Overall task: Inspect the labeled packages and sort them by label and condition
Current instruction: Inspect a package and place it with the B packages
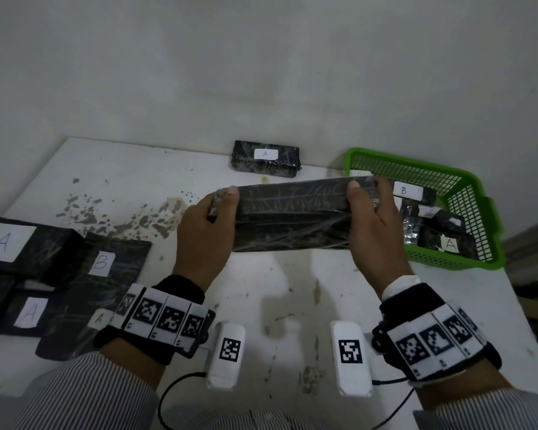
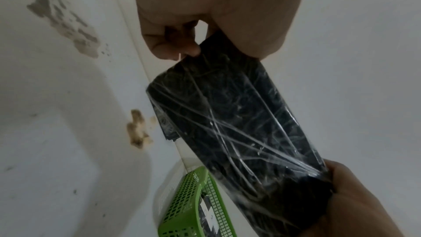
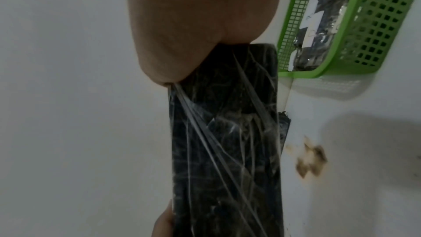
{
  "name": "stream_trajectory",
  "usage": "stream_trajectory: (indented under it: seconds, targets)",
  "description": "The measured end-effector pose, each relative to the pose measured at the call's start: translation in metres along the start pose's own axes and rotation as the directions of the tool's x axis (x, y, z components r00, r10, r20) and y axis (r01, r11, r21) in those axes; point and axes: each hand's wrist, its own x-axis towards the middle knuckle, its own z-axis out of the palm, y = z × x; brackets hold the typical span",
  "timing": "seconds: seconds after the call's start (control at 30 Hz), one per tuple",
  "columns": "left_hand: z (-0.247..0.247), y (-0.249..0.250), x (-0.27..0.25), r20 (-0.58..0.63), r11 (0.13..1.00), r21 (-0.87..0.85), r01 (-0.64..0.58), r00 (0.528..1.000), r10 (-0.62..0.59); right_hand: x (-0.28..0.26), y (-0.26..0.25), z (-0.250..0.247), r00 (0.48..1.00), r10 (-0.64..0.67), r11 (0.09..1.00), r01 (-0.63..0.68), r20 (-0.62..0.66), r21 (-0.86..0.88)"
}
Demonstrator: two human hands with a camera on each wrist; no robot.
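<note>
A long black package [image 1: 292,215] wrapped in clear film is held up above the table, its label hidden from view. My left hand [image 1: 213,212] grips its left end and my right hand [image 1: 367,209] grips its right end, thumbs on the near face. The left wrist view shows the same package [image 2: 230,129] running from my left hand [image 2: 205,24] down to the right hand. The right wrist view shows the package [image 3: 225,141] below my right hand [image 3: 200,30]. A black package marked A [image 1: 265,158] lies at the table's far edge.
A green basket [image 1: 475,193] at the right holds packages marked B [image 1: 407,191] and A [image 1: 449,243]. At the left lies a pile of black packages marked A [image 1: 3,242] and B [image 1: 101,262]. The white table [image 1: 277,290] is stained. A wall stands behind.
</note>
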Motion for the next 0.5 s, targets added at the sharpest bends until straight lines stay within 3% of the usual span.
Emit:
stream_trajectory:
  seconds: [0.07, 0.2, 0.27, 0.37, 0.5]
  targets:
    - [0.001, -0.002, 0.002, 0.060, 0.998, 0.029, -0.048, 0.997, 0.046, 0.004, 0.005, 0.000, 0.995, 0.086, 0.995, -0.083, -0.056, 0.046]
    - [0.008, 0.005, -0.002, 0.087, 0.996, -0.068, 0.062, 0.995, -0.056, 0.006, 0.013, 0.004, 0.974, 0.213, 0.976, -0.207, -0.078, 0.070]
    - [0.010, 0.007, 0.000, 0.036, 0.995, -0.077, 0.067, 0.997, -0.064, 0.003, 0.010, 0.004, 0.978, 0.207, 0.977, -0.205, -0.037, 0.056]
    - [0.011, 0.010, 0.000, 0.015, 0.991, -0.111, 0.077, 0.997, -0.076, 0.001, 0.013, 0.004, 0.991, 0.136, 0.986, -0.134, 0.015, -0.102]
    - [0.011, 0.014, -0.007, 0.113, 0.980, -0.188, 0.068, 0.992, -0.048, 0.006, 0.016, 0.004, 0.995, 0.082, 0.969, -0.091, -0.049, -0.230]
